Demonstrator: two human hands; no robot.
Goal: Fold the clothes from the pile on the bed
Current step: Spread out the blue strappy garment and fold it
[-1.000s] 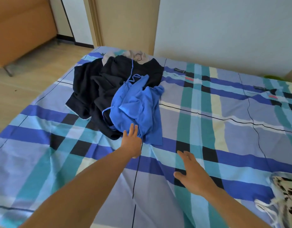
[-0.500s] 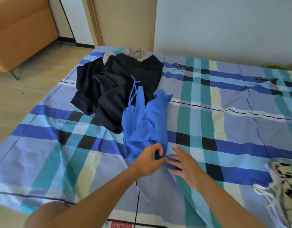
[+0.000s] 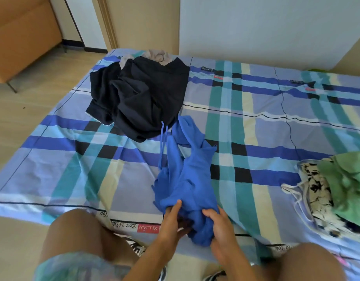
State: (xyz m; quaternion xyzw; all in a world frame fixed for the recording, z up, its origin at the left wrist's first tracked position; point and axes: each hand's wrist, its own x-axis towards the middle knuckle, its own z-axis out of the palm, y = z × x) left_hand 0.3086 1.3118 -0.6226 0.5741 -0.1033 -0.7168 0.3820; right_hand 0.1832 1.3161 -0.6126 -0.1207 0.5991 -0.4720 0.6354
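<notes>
A crumpled blue garment (image 3: 187,175) with drawstrings stretches from the dark pile toward the near edge of the bed. My left hand (image 3: 174,222) grips its near end from the left, fingers tucked into the folds. My right hand (image 3: 219,226) holds the same bunched end from the right. The pile of black clothes (image 3: 140,98) lies at the far left of the bed, with a beige piece (image 3: 156,54) showing behind it.
The bed wears a blue, teal and cream plaid sheet (image 3: 256,126). A black-and-white patterned item (image 3: 315,189) and a green garment (image 3: 349,183) lie at the right edge. Wooden floor (image 3: 23,102) and a cabinet are to the left. My knees are at the bed's near edge.
The blue garment has been dragged off the dark pile toward the near edge. My left hand went from reaching to gripping it, and my right hand has now taken hold too.
</notes>
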